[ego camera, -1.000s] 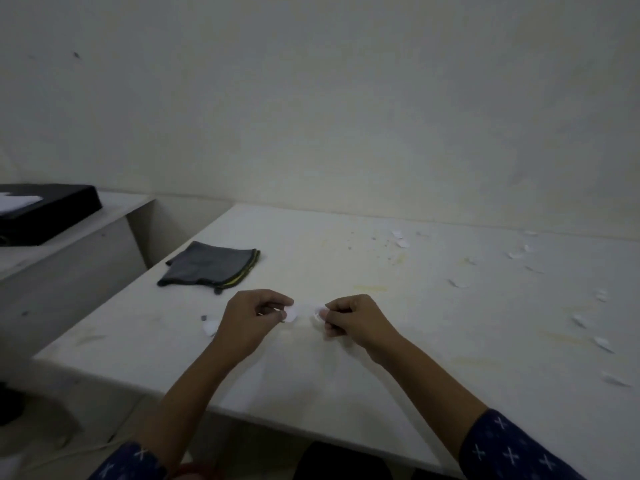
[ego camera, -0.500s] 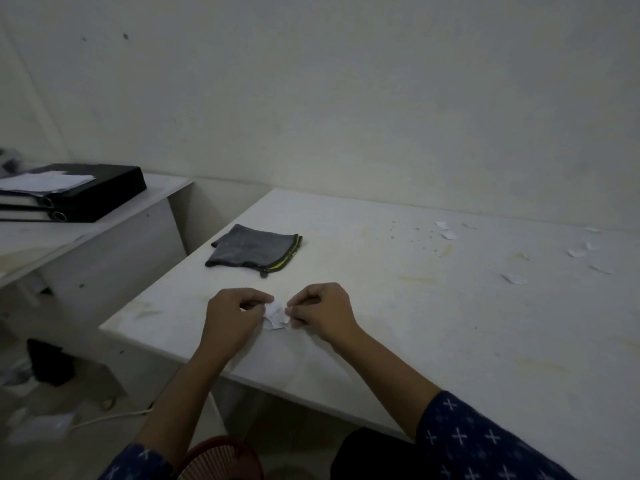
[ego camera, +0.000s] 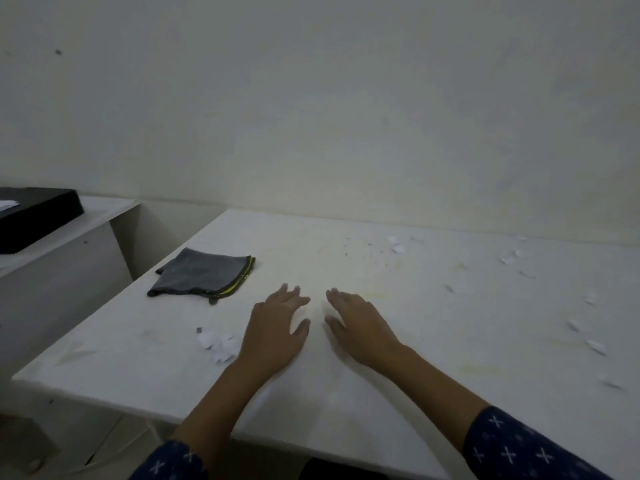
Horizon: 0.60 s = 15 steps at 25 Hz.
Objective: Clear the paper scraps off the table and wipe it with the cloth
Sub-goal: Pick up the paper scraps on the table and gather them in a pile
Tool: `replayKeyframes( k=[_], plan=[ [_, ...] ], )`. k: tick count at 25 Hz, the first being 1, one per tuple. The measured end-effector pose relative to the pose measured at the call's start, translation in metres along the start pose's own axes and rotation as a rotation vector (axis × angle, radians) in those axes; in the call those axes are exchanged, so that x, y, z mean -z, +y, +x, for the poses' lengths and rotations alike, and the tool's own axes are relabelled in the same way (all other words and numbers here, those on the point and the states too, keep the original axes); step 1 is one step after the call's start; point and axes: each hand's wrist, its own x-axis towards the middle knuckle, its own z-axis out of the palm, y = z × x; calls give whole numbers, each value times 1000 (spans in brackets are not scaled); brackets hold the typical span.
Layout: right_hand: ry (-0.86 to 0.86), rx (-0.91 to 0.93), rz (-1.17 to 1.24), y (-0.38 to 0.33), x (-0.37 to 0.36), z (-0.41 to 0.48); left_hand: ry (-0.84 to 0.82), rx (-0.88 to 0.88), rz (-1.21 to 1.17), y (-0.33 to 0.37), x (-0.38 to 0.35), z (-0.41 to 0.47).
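Your left hand (ego camera: 277, 327) and right hand (ego camera: 360, 323) lie palm-down side by side on the white table (ego camera: 381, 393), fingers straight and slightly spread, holding nothing. A small heap of paper scraps (ego camera: 220, 342) sits just beside your left hand at 9 o'clock. Loose scraps (ego camera: 398, 249) dot the stained tabletop from 1 to 4 o'clock. The grey cloth (ego camera: 202, 275) lies folded at 10 o'clock. A pale wall (ego camera: 346, 116) backs the table at 12. Far off at 9, a side desk (ego camera: 104, 213) carries a black case (ego camera: 38, 216) with a white sheet (ego camera: 7, 205) on it.

White table (ego camera: 346, 393), stained, frame centre.
Grey cloth (ego camera: 202, 275) upper left; paper scraps (ego camera: 220, 344) left-centre; both hands flat on it.
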Motion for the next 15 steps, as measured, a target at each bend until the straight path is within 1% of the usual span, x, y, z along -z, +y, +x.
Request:
replayKeyframes(
  k=[1, 3, 7, 10, 15],
  plan=[
    [-34, 5, -73, 15, 6, -5, -59, -32, 34, 12, -13, 10],
    [-65, -39, -135, 48, 18, -17, -154, -81, 70, 37, -40, 27],
    [-38, -200, -145, 124, 44, -29, -279, -178, 61, 91, -86, 68],
    [19, -291, -110, 181, 62, -24, -318, -232, 37, 130, -118, 108],
    [168, -430, -17, 256, 80, 2, -310, -258, -63, 168, -159, 157]
  ],
)
